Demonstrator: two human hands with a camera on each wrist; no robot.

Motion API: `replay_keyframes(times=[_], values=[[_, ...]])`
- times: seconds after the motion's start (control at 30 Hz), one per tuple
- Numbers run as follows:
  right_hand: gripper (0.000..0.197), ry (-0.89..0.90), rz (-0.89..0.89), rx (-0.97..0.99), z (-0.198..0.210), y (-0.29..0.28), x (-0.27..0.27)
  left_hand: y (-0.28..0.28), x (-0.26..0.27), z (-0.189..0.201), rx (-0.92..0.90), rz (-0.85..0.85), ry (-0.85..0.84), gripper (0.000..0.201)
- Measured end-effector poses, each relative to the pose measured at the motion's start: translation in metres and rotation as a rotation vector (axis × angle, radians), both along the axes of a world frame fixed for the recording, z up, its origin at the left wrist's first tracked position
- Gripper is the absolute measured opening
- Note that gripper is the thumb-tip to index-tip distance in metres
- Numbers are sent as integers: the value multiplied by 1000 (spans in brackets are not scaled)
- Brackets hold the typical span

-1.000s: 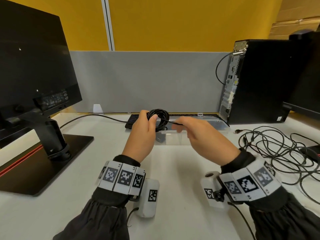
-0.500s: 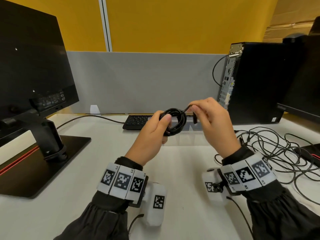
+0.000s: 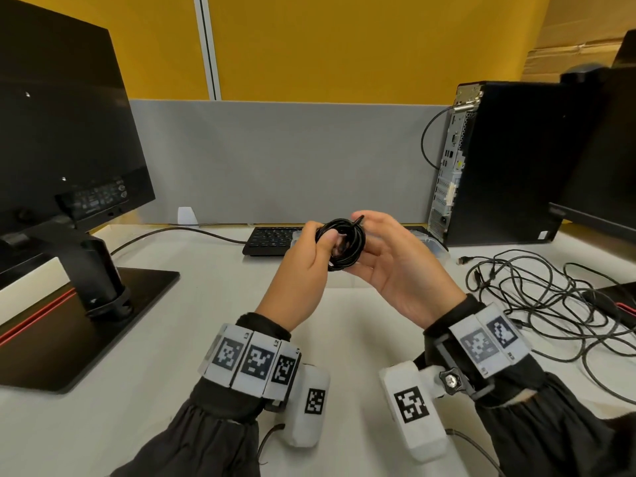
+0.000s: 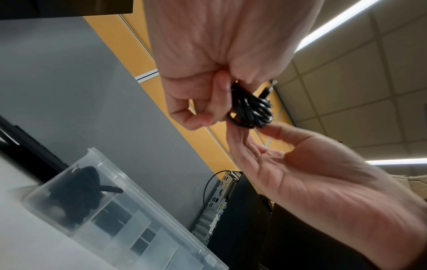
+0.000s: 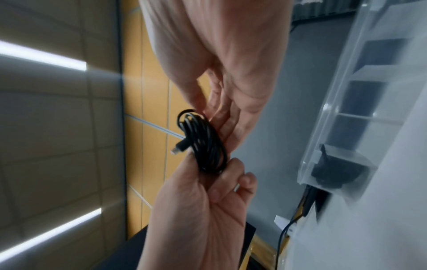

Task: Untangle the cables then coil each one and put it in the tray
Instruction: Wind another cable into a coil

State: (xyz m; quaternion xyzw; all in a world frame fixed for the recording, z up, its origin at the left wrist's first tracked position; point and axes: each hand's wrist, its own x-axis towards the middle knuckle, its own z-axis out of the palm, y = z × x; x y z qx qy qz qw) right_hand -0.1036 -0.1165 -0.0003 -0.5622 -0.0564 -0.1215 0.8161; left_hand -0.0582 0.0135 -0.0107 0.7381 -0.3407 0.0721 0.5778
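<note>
Office desk: monitor (image 3: 62, 132), keyboard (image 3: 272, 237), tower PC (image 3: 499, 163) (grey partition (image 3: 275, 160) behind).

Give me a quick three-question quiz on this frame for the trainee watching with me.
1. True or false: the left hand grips the coiled black cable.
2. Where does the tangle of loose dark cables lie?
A. on the white desk, to the person's right
B. inside the tray
C. on the keyboard
3. Fill in: one compartment of the clear plastic tray already holds a coiled black ____.

Key:
1. True. The right hand lies open against the coil, palm up.
2. A
3. cable
</note>
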Motion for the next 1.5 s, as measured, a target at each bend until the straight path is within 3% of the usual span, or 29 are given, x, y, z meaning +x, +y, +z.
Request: replay_keyframes(times=[0.13, 0.23, 0.37, 0.6, 0.7, 0.83, 0.9, 1.03, 1.13, 1.27, 1.4, 1.5], values=[[38, -7, -71, -201, -1, 3, -1, -1, 0, -3, 40, 9, -3, 20], [30, -6, -122, -308, -3, 4, 0, -3, 0, -4, 19, 32, 1, 22], [35, 27, -137, -392, -4, 2, 0, -1, 4, -3, -46, 120, -32, 20], [33, 79, 47, -281, -5, -3, -3, 0, 7, -5, -57, 78, -101, 19], [31, 82, 68, -211, -7, -4, -3, 3, 7, -6, -9, 14, -172, 31], [22, 41, 10, -126, -9, -1, 0, 2, 3, -6, 77, 7, -262, 24], [13, 12, -32, -130, -11, 0, 1, 3, 2, -5, 72, -20, -239, 24], [9, -43, -12, -185, -12, 1, -1, 9, 1, -1, 111, -162, -150, 44], [8, -37, 3, -209, -14, 1, -2, 9, 2, -1, 138, -207, -143, 35], [5, -29, -10, -235, -13, 1, -4, 7, 0, -2, 97, -130, -206, 23], [21, -59, -54, -394, -9, 4, -11, 6, 0, -2, 89, -22, -260, 23], [34, -190, -141, -689, -5, 12, -20, 7, 3, -2, 99, 64, -263, 25]])
